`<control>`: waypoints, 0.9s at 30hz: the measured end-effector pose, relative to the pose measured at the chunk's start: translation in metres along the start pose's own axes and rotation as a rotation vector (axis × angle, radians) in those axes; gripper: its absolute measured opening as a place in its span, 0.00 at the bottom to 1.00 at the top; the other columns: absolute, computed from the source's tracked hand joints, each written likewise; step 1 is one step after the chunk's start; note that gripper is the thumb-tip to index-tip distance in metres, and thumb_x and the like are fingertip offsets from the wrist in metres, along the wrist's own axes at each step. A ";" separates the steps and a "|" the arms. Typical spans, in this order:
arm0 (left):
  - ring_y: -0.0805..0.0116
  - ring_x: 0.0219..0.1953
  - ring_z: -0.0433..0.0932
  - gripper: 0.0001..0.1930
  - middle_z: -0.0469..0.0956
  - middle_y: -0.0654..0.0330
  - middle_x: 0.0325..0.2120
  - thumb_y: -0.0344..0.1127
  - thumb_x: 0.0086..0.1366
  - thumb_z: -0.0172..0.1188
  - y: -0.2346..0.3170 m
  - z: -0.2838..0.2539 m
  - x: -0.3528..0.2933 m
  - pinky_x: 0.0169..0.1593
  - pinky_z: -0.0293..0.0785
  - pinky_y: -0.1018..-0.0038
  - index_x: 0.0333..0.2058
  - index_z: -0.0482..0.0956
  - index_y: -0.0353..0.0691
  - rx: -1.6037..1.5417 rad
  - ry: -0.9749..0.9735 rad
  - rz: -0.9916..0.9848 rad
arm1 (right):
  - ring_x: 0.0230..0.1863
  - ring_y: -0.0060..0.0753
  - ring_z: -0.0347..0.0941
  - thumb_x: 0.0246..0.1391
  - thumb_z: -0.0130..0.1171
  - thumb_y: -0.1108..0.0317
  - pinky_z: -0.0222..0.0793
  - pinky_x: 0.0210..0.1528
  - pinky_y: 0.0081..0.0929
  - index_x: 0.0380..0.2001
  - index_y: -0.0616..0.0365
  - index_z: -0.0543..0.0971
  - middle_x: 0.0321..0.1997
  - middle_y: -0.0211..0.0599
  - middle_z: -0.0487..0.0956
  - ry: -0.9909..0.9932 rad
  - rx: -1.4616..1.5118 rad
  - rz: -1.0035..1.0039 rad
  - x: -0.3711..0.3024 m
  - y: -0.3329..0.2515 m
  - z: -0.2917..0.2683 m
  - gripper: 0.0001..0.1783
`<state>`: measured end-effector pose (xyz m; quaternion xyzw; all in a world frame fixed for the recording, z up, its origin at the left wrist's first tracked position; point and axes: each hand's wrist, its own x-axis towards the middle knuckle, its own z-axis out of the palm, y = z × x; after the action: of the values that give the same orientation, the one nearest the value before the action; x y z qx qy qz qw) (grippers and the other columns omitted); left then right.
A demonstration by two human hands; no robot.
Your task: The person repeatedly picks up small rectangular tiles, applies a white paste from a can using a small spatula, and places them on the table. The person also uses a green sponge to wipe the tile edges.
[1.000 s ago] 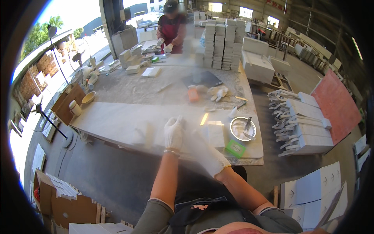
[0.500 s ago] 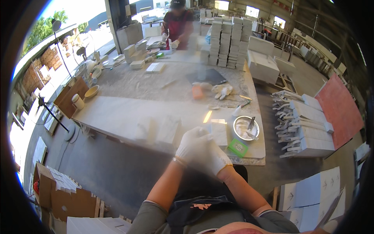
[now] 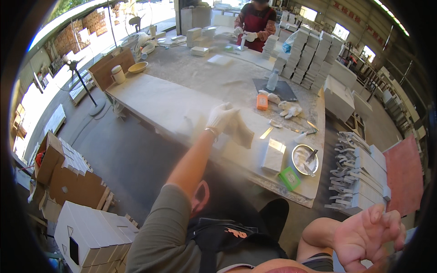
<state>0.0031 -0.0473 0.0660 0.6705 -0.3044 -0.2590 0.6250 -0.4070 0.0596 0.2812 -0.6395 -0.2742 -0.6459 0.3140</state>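
My left hand (image 3: 223,117), in a white knit glove, is closed over the table's near edge. From it hangs a limp pale glove (image 3: 242,133), smeared by motion. My right hand (image 3: 366,234) is bare and raised at the lower right, away from the table, its fingers loosely bent and apart with nothing in them. Right of the hanging glove, white slabs (image 3: 274,155) lie on the table. Beside them stand a bowl of white paste (image 3: 299,154) with a putty knife (image 3: 312,156) in it and a green box (image 3: 290,178).
An orange box (image 3: 262,102), a clear bottle (image 3: 272,80) and spare gloves (image 3: 290,109) lie farther back. Tall stacks of pale slabs (image 3: 305,54) stand behind. Across the table a person (image 3: 257,25) works. A mug (image 3: 118,74) and yellow bowl (image 3: 138,67) sit at left.
My hands were together, both gloved. Now they are apart: the right is bare and has swung to the lower right, while the left holds the glove. My view has turned.
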 end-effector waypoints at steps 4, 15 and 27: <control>0.70 0.34 0.84 0.16 0.86 0.59 0.32 0.43 0.66 0.69 -0.024 -0.009 -0.003 0.37 0.80 0.70 0.39 0.85 0.34 -0.107 -0.092 -0.164 | 0.70 0.35 0.59 0.61 0.56 0.51 0.62 0.64 0.39 0.68 0.35 0.59 0.79 0.34 0.57 -0.004 -0.182 -0.109 0.015 -0.002 0.016 0.33; 0.76 0.36 0.80 0.15 0.84 0.63 0.34 0.45 0.69 0.67 -0.029 -0.015 -0.010 0.43 0.78 0.73 0.40 0.85 0.37 -0.091 -0.188 -0.071 | 0.65 0.53 0.65 0.55 0.46 0.63 0.62 0.68 0.34 0.74 0.55 0.52 0.74 0.74 0.51 0.023 -0.639 -0.374 0.002 0.036 0.010 0.42; 0.77 0.32 0.80 0.14 0.84 0.64 0.31 0.44 0.72 0.66 -0.028 -0.012 -0.011 0.36 0.76 0.75 0.39 0.84 0.37 -0.056 -0.110 -0.048 | 0.69 0.45 0.61 0.59 0.55 0.53 0.59 0.68 0.42 0.62 0.39 0.65 0.74 0.49 0.59 0.079 -0.471 -0.470 0.012 0.022 -0.001 0.28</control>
<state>0.0068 -0.0298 0.0387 0.6447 -0.3147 -0.3188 0.6194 -0.3908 0.0441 0.2925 -0.5882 -0.2450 -0.7706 0.0102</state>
